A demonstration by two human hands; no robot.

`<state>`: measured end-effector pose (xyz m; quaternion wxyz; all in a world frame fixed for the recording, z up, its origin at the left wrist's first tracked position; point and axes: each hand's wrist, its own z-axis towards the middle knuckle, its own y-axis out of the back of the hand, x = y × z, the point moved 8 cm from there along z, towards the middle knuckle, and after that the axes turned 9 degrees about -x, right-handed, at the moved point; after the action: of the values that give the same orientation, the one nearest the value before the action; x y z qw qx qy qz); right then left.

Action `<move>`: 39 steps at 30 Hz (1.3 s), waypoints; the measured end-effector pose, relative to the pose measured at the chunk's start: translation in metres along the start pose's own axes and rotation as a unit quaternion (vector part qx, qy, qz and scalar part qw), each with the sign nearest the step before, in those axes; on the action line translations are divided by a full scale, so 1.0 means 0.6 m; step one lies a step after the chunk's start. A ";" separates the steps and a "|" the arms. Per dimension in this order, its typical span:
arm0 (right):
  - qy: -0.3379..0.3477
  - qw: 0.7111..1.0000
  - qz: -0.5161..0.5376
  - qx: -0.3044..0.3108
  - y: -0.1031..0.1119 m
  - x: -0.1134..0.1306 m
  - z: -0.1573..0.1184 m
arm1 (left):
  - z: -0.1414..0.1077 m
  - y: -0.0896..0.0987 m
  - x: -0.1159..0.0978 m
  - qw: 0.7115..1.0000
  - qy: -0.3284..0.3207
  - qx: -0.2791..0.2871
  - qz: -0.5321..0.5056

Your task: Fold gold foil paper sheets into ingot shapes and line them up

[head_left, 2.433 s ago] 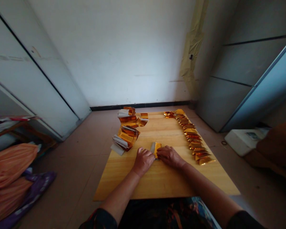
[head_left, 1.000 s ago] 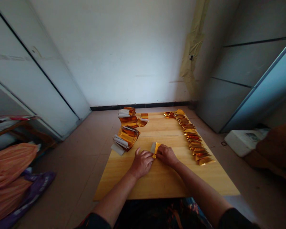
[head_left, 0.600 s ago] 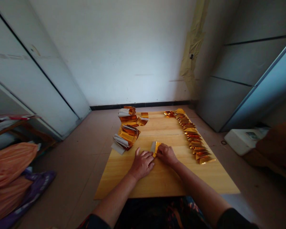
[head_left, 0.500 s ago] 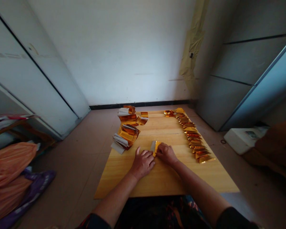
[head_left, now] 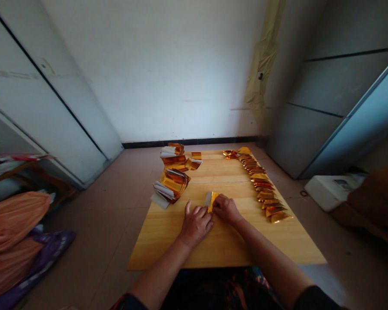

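Observation:
A small folded piece of gold foil with a white-silver side (head_left: 211,201) lies on the wooden board (head_left: 155,245), just above my hands. My right hand (head_left: 225,209) presses its right edge with the fingers curled. My left hand (head_left: 195,226) rests flat on the board, fingers spread, its fingertips at the foil's lower edge. To the left stand two loose heaps of gold foil and white paper (head_left: 173,183). A long row of folded gold foil pieces (head_left: 261,185) runs down the board's right side.
Orange cloth sacks (head_left: 13,237) and a purple bag (head_left: 40,267) lie on the floor at left, near a low wooden shelf (head_left: 19,172). A white box (head_left: 330,193) and a brown object (head_left: 375,193) sit at right. Grey metal panels and a wall surround the board.
My left hand has slid back from the foil toward me and its fingers have spread. My right hand and the foil have hardly moved.

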<state>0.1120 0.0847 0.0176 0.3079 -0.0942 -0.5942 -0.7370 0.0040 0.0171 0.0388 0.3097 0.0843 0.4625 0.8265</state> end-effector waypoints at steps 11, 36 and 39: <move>0.014 0.996 0.082 -0.018 0.003 -0.019 0.004 | 0.006 0.002 -0.003 1.000 0.030 0.004 0.001; 0.156 0.986 -0.060 -0.011 0.012 0.049 -0.063 | 0.033 -0.012 0.057 0.995 0.093 -0.011 0.016; 0.140 0.988 -0.069 -0.012 0.022 0.035 -0.060 | 0.033 -0.013 0.053 0.997 0.073 -0.014 0.023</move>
<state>0.1111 0.0423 0.0289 0.3350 0.0476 -0.5419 -0.7693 -0.0091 0.0528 0.0386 0.2574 0.0296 0.4701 0.8438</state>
